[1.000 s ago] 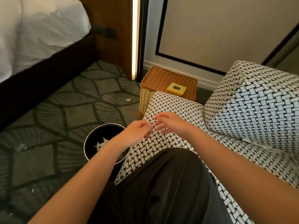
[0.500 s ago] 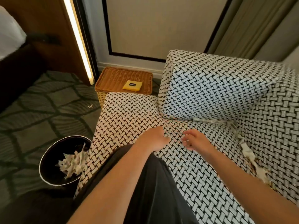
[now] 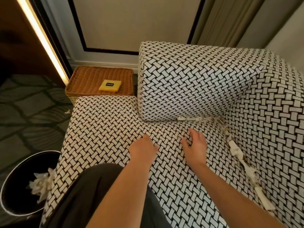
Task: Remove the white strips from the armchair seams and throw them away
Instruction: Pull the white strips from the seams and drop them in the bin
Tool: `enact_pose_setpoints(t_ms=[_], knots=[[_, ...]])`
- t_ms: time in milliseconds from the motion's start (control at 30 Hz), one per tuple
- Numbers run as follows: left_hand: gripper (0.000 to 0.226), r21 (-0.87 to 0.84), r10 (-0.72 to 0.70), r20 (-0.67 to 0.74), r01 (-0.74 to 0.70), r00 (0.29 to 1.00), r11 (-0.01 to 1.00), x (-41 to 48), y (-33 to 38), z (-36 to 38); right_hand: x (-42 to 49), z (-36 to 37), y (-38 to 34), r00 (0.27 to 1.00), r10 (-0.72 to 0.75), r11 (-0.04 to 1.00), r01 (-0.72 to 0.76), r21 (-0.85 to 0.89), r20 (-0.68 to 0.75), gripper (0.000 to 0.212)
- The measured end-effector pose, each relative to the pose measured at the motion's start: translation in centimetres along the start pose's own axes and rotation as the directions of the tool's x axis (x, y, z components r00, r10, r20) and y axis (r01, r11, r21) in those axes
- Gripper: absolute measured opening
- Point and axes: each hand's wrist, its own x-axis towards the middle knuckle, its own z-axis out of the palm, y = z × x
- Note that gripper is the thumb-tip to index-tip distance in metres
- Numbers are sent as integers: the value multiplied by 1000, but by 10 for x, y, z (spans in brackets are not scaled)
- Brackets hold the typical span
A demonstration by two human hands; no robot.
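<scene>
My left hand [image 3: 143,149] and right hand [image 3: 195,146] hover empty, fingers loosely spread, over the armchair [image 3: 105,125] seat's middle. White strips [image 3: 236,151] line its right and back seams; more fill the bin [image 3: 14,181].

White strips [image 3: 236,150] wedged in seams of a black-and-white woven-pattern armchair [image 3: 189,89].
Crumpled strips line the seam under the arm cushion and run along the seat's right seam.
</scene>
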Motion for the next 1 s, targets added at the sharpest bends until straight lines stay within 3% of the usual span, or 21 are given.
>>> enact_pose_setpoints(t_ms=[100, 267, 433, 600, 667, 767, 1000], knots=[[42, 85, 46, -44, -42, 998, 995, 9, 7, 9, 18, 4, 0, 996, 86, 971, -92, -220, -37, 58], [39, 173, 142, -29, -135, 989, 976, 16, 8, 8, 53, 12, -7, 990, 137, 940, -143, -310, -39, 75], [28, 32, 177, -62, -175, 982, 984, 24, 8, 7, 86, 23, -19, 972, 232, 888, -230, -399, -43, 81], [19, -300, 108, -18, -108, 994, 948, 40, -1, 0, 100, 24, -22, 966, 257, 869, -237, -435, -12, 65], [18, -477, 73, 37, -47, 997, 878, 42, -2, 0, 104, 24, -20, 965, 264, 870, -242, -429, -10, 56], [18, -756, 44, 124, 65, 991, 651, 40, 2, -1, 107, 24, -18, 963, 268, 867, -247, -433, -12, 45], [25, -919, 58, 264, 233, 963, 317, 41, 14, -12, 110, 21, -13, 969, 247, 880, -217, -422, 17, 25]])
